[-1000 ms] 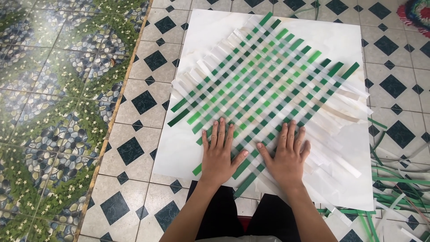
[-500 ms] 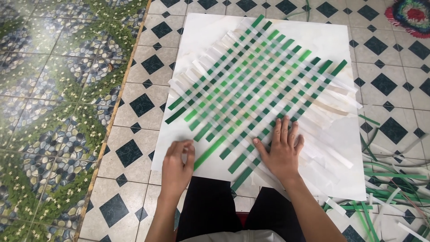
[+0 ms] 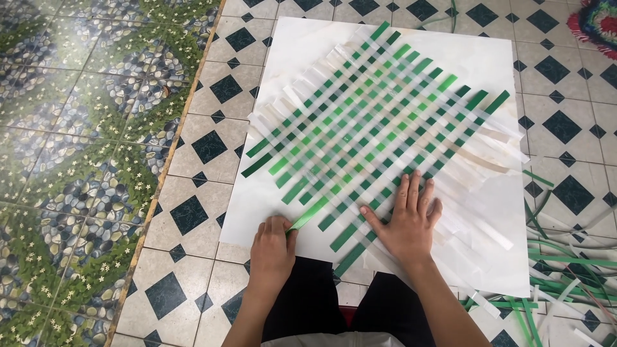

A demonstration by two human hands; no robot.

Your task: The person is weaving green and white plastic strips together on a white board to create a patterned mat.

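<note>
A woven mat of green and white paper strips (image 3: 379,122) lies diagonally on a large white sheet (image 3: 488,58) on the tiled floor. My left hand (image 3: 271,247) pinches the near end of a green strip (image 3: 312,214) at the weave's lower left corner. My right hand (image 3: 406,222) rests flat, fingers spread, on the lower edge of the weave, pressing the strips down.
Loose green and white strips (image 3: 565,270) are scattered on the floor at the right. A colourful round mat (image 3: 598,22) shows at the top right corner. Patterned green floor tiles (image 3: 71,148) fill the left. My dark-trousered knees (image 3: 347,308) are at the bottom.
My left hand left its flat spot on the weave, moved down and left, and took hold of a green strip's end. The right hand stayed flat on the weave.
</note>
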